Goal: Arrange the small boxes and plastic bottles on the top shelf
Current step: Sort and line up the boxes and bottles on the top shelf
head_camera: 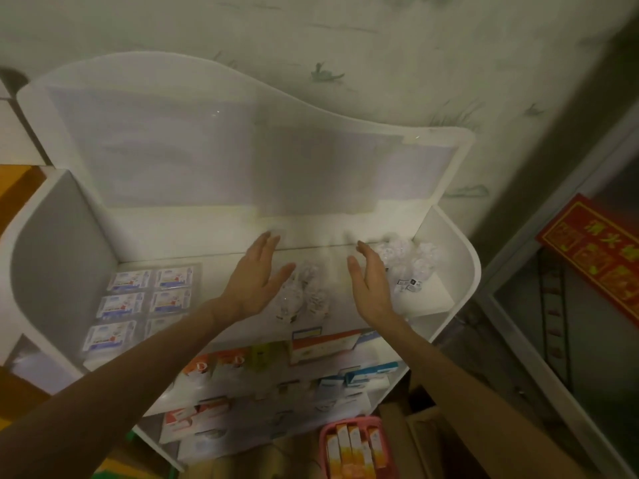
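I saw both hands spread flat — the middle bottles [301, 292] sat between them, touching my left hand [257, 278], nearer than the right hand [371, 280].

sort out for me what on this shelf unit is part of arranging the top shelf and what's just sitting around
Part of the job:
- small boxes, top shelf left
- middle plastic bottles, between the hands
- right plastic bottles
- left hand and right hand, both open
- top shelf

Just lying about:
- lower-shelf boxes
- pink basket
- red sign
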`<state>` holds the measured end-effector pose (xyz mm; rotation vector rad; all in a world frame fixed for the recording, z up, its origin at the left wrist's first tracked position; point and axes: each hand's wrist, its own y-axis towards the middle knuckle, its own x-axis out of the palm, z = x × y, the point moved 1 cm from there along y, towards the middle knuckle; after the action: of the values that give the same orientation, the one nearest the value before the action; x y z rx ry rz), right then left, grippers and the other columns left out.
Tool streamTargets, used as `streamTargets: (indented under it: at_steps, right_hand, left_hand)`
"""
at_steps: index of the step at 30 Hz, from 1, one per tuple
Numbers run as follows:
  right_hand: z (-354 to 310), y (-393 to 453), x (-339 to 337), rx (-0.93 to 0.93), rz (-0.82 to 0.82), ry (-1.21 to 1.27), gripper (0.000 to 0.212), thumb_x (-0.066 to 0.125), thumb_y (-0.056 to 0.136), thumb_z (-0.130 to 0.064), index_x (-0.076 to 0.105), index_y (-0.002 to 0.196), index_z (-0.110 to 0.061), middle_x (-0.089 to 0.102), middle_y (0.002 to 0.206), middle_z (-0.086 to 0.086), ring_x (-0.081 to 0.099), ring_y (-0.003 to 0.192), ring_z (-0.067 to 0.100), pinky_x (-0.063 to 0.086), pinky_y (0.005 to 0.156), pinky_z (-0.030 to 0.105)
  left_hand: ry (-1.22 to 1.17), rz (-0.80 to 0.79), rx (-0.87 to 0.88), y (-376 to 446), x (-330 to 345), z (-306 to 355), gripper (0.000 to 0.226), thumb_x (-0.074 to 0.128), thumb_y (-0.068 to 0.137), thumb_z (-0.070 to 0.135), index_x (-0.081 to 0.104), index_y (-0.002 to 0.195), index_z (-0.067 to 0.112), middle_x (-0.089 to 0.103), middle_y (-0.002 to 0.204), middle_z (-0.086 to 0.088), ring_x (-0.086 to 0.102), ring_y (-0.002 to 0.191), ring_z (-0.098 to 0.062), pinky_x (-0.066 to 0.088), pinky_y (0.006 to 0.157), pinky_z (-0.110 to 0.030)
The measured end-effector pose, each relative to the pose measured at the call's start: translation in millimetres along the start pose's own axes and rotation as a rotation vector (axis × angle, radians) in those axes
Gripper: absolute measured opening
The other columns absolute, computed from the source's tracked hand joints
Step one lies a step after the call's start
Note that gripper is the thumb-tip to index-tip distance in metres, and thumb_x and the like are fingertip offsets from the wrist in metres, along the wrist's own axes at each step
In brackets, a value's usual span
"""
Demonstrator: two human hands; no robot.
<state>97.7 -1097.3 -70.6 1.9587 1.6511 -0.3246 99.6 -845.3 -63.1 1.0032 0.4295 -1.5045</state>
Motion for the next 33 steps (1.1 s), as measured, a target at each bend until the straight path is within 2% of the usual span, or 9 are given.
streamTargets:
  at_steps: [4, 8, 12, 19, 22, 26, 30, 33]
  right_hand:
    - [17, -25, -31, 0.044, 0.089, -0.142, 0.054, 0.044, 0.101, -0.050, 0.041, 0.145, -0.020, 0.047, 0.145, -0.001, 0.042, 0.133, 0.015, 0.036, 0.111, 0.034]
    - [35, -30, -72, 0.067, 0.105, -0.301, 0.045, 0.053, 0.098, -0.042, 0.046, 0.138, -0.023, 0.051, 0.140, 0.000, 0.047, 0.128, 0.020, 0.042, 0.110, 0.041]
    - [50, -21, -102, 0.005, 0.159, -0.610, 0.046, 0.063, 0.092, -0.036, 0.052, 0.134, -0.020, 0.052, 0.140, 0.001, 0.039, 0.136, 0.025, 0.033, 0.116, 0.050]
    - [80, 21, -121, -0.113, -0.105, -0.803, 0.062, 0.061, 0.089, -0.053, 0.042, 0.142, -0.028, 0.044, 0.149, -0.004, 0.026, 0.146, 0.025, 0.015, 0.121, 0.044]
    - [86, 41, -123, -0.178, -0.170, -0.774, 0.060, 0.060, 0.088, -0.057, 0.044, 0.140, -0.031, 0.046, 0.147, -0.004, 0.031, 0.143, 0.024, 0.017, 0.120, 0.045]
    - [95, 62, -127, -0.287, -0.299, -0.765, 0.068, 0.061, 0.085, -0.058, 0.043, 0.143, -0.028, 0.045, 0.148, 0.000, 0.028, 0.144, 0.025, 0.012, 0.121, 0.043]
    - [107, 71, -128, -0.276, -0.405, -0.742, 0.070, 0.059, 0.087, -0.061, 0.041, 0.146, -0.029, 0.044, 0.151, -0.002, 0.024, 0.146, 0.022, 0.006, 0.121, 0.043]
    - [111, 78, -131, -0.305, -0.439, -0.736, 0.067, 0.059, 0.086, -0.062, 0.044, 0.143, -0.030, 0.048, 0.146, -0.006, 0.031, 0.143, 0.018, 0.007, 0.121, 0.043]
  left_hand:
    - [0.038, -0.016, 0.086, 16, -3, 17, 0.065, 0.052, 0.097, 0.049, 0.033, 0.149, 0.014, 0.019, 0.161, -0.012, 0.028, 0.144, -0.031, 0.033, 0.114, -0.047]
    - [0.002, -0.040, 0.123, 35, 2, 44, 0.059, 0.060, 0.094, 0.038, 0.040, 0.145, 0.016, 0.018, 0.161, -0.009, 0.038, 0.138, -0.030, 0.038, 0.110, -0.048]
    - [-0.068, -0.143, 0.109, 38, 18, 72, 0.056, 0.058, 0.095, 0.040, 0.038, 0.144, 0.024, 0.011, 0.164, -0.002, 0.056, 0.120, -0.027, 0.045, 0.103, -0.041]
    - [0.018, -0.222, 0.077, 69, 63, 105, 0.056, 0.057, 0.094, 0.044, 0.041, 0.143, 0.024, 0.021, 0.162, -0.002, 0.053, 0.125, -0.025, 0.044, 0.104, -0.040]
    - [0.080, -0.262, 0.043, 89, 83, 121, 0.061, 0.059, 0.092, 0.043, 0.040, 0.145, 0.020, 0.034, 0.155, -0.002, 0.052, 0.125, -0.026, 0.044, 0.102, -0.039]
    - [0.145, -0.255, -0.038, 106, 107, 137, 0.067, 0.065, 0.088, 0.045, 0.041, 0.145, 0.020, 0.044, 0.147, -0.001, 0.056, 0.119, -0.025, 0.047, 0.098, -0.040]
    - [0.225, -0.300, -0.096, 111, 122, 137, 0.069, 0.069, 0.084, 0.049, 0.044, 0.142, 0.021, 0.052, 0.140, -0.002, 0.056, 0.117, -0.024, 0.047, 0.095, -0.036]
    - [0.251, -0.312, -0.108, 117, 127, 131, 0.069, 0.071, 0.084, 0.047, 0.044, 0.142, 0.023, 0.055, 0.138, -0.001, 0.056, 0.119, -0.022, 0.046, 0.096, -0.035]
